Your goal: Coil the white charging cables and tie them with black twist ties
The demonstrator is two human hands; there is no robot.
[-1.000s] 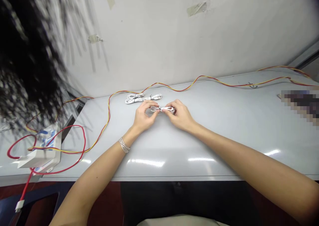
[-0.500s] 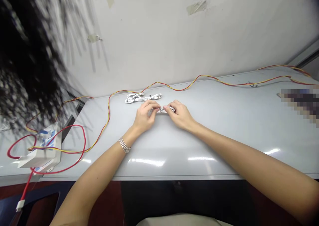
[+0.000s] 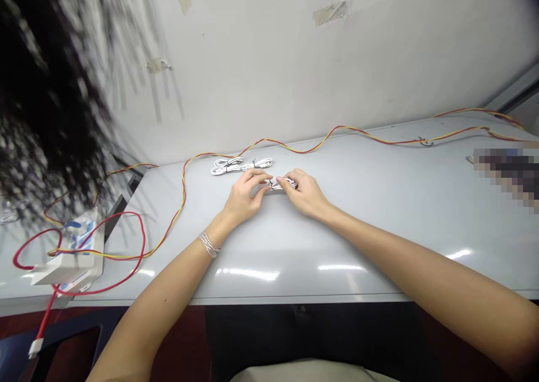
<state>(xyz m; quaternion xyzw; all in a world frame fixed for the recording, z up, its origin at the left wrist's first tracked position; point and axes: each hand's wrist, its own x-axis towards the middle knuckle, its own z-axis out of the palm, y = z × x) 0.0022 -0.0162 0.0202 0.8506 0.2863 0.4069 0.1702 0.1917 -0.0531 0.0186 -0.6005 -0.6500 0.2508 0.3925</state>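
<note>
a small coiled white cable [image 3: 284, 183] is held between the left hand [image 3: 243, 199] and the right hand [image 3: 305, 195], at or just above the light grey table top [image 3: 357, 247]; whether it touches the surface cannot be told. its long axis is laid across the view, roughly parallel to the table's front edge, with one end taken by each hand. the left fingers [image 3: 260, 175] are curled closely over the coil's left end, and the right fingers [image 3: 287, 180] are pinched on its right end. both hands are almost closed, and the coil is gripped from both sides, though the fingertips are partly hidden. a black twist tie [image 3: 272, 186] is seen near the middle of the coil, between the two sets of fingertips and slightly nearer the left hand.

two more coiled white cables [image 3: 227, 166], bound with black ties, are laid just beyond the hands. a red-and-yellow twin wire [image 3: 324, 142] is run along the far side of the table and looped towards a white plastic box [image 3: 71, 272] at the left. a silver bracelet [image 3: 209, 244] is worn on the left wrist.
</note>
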